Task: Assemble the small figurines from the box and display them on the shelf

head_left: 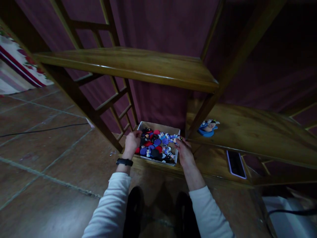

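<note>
A shallow white cardboard box (160, 125) sits on the low wooden shelf, filled with small figurines (157, 143) in blue, red, black and white, several with round bases. My left hand (132, 142), with a black band on the wrist, has its fingers curled at the box's left rim. At the right rim my right hand (184, 150) has its fingers bent over the edge, touching or very near the figurines there. Both hands appear to grip the box sides; their fingertips are dim and partly hidden.
A wooden shelf unit (128, 66) frames the box, with a board above it. On the right shelf stands a blue-based figurine (208, 128); below lies a phone (236, 164) in a purple case. A black cable (49, 129) crosses the tiled floor at left.
</note>
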`<state>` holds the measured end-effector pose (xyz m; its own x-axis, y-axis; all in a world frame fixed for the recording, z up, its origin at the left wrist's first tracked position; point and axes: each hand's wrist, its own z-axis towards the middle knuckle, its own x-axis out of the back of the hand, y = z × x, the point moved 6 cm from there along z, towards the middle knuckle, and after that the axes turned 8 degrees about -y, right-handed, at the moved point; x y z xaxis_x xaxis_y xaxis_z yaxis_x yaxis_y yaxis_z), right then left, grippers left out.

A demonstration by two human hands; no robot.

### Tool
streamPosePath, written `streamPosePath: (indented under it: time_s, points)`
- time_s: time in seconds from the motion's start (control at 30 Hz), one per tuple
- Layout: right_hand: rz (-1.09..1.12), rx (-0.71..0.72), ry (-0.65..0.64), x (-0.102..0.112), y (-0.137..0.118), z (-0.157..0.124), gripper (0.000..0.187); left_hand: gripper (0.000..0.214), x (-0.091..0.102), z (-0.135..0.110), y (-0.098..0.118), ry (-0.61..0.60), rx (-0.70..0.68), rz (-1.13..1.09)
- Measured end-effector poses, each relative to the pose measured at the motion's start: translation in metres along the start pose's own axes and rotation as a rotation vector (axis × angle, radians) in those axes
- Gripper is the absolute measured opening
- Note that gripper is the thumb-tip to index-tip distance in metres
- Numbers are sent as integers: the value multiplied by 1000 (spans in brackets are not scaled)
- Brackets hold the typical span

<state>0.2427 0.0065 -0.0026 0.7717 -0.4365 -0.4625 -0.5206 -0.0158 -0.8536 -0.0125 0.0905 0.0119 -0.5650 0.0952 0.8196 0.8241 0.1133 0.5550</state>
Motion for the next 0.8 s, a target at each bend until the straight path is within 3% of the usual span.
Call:
streamPosePath:
  time_s: [0.1,0.23,0.33,0.47,0.6,0.7,0.8]
  points:
    - [-13,6,12,1,0,0,25,27,-2,-8,7,-39,-42,144]
    - [-22,17,-55,-3,-1,-1,23,22,-9,-22,7,-178,-6,356]
    - [-44,-23,-123,-8,2,-3,23,19,-18,-25,0,-256,-25,386]
    - [-73,-38,-122,-8,3,-3,25,18,-37,-19,-1,-291,-156,354]
    - [-68,5,-40,-4,-4,-3,21,23,-54,-11,19,-267,-359,284]
    - [-53,2,-17,-5,-6,-4,22,28,-60,-12,43,-185,-519,253]
    - [-29,-11,-21,-8,-4,-5,25,28,-66,-14,59,-86,-573,338]
